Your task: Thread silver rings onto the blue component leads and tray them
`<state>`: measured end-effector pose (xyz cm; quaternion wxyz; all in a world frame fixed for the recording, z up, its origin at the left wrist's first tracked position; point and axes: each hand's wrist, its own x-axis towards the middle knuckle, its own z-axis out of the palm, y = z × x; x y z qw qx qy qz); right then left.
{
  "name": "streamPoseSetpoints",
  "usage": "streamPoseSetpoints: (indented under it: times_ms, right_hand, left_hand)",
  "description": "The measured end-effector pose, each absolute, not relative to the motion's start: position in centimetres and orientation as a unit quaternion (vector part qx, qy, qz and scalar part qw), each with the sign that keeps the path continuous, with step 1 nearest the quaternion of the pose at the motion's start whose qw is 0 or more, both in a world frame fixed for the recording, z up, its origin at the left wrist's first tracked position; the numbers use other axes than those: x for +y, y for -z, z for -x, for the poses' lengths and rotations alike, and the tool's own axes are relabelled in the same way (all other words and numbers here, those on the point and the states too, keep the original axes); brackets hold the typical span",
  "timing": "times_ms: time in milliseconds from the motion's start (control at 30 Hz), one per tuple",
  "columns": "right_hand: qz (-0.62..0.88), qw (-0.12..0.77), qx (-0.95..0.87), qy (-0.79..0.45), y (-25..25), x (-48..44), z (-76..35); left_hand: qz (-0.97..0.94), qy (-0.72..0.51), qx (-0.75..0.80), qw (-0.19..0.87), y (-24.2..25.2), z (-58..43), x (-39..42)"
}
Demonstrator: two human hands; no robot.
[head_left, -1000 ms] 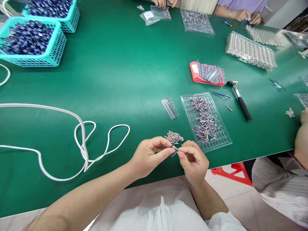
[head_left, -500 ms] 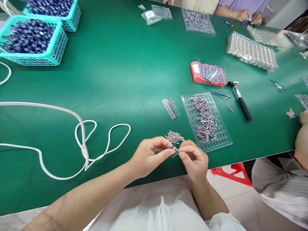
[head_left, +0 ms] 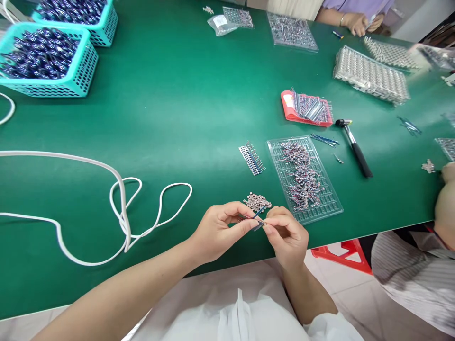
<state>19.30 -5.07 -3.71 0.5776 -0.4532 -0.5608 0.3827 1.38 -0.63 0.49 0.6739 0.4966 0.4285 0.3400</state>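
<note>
My left hand (head_left: pixel 222 232) is closed, pinching a small strip of circuit boards with thin wires (head_left: pixel 259 226) between thumb and fingers. At the strip's right end, my right hand (head_left: pixel 289 239) has thumb and forefinger pressed together; whatever tiny part they grip is hidden. Just beyond the fingertips lies a pile of small round metallic parts (head_left: pixel 256 201). Farther off, a similar wired board strip (head_left: pixel 251 158) rests on the green table (head_left: pixel 199 118). To the right of it, a clear plastic tray (head_left: pixel 329 201) bears a heap of small wired parts (head_left: pixel 302 177).
A hammer (head_left: pixel 359 154) and a red packet of strips (head_left: pixel 289 113) lie beyond the tray. White cable (head_left: pixel 124 213) loops across the left side. Turquoise baskets (head_left: pixel 80 78) stand far left. Co-workers sit across the table and at my right.
The strip between my fingers has tilted slightly, and my right hand has shifted very little. Across the table, a co-worker's hands have moved.
</note>
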Motion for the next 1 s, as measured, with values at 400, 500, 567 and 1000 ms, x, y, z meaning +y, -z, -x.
streamPoseSetpoints:
  times_ms: [400,500,567,1000]
  right_hand:
    - [0.451,0.521,-0.555,-0.466,3.4,-4.8,-20.3]
    - [0.454,0.501,-0.531,-0.511,3.4,-4.7,-20.7]
    - [0.446,0.498,-0.516,-0.536,3.4,-4.6,-20.9]
    - [0.414,0.482,-0.467,-0.615,3.6,-4.0,-21.3]
  left_hand:
    - [-0.53,-0.315,0.428,0.661,-0.8,-1.1,-0.5]
    - [-0.521,-0.303,0.423,0.676,-0.8,-1.1,-0.5]
    - [-0.509,-0.295,0.422,0.69,-0.8,-1.1,-0.5]
    - [-0.502,-0.285,0.422,0.699,-0.8,-1.4,-0.6]
